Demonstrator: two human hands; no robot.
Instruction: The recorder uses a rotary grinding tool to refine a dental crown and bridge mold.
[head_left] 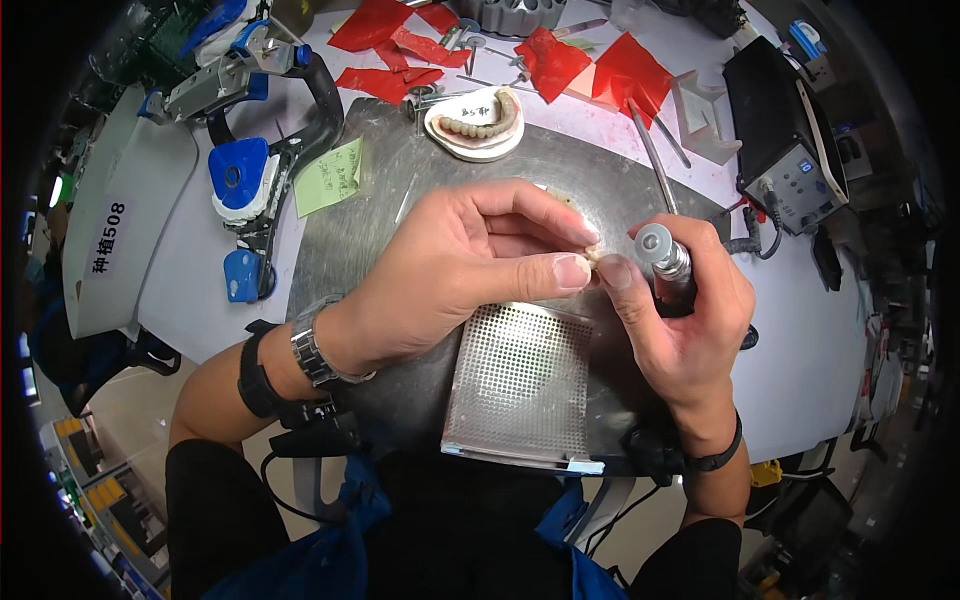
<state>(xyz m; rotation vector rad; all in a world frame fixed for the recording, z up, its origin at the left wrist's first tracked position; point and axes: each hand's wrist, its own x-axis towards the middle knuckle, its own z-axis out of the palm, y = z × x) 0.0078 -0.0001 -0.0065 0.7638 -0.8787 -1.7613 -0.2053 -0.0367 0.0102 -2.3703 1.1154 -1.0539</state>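
Observation:
Between the fingertips of my left hand (470, 250) is a small cream-coloured piece (592, 254), mostly hidden; it looks like a dental piece. My right hand (690, 320) is wrapped round a silver handpiece (668, 252), its round end facing up. The right thumb tip meets the piece from the other side. The handpiece's working tip cannot be made out. Below the fingers lies a perforated metal plate (525, 370) on the grey metal work surface (400, 200). Beyond my hands stands a white plaster dental model (480, 145) carrying a curved row of teeth (485, 128).
A blue-and-black articulator (240, 180) stands at left beside a green note (330, 178) and a white tray (125, 220). Red wax sheets (630, 75) and metal tools (655, 160) lie at the back. A control box (790, 150) with a cable sits at right.

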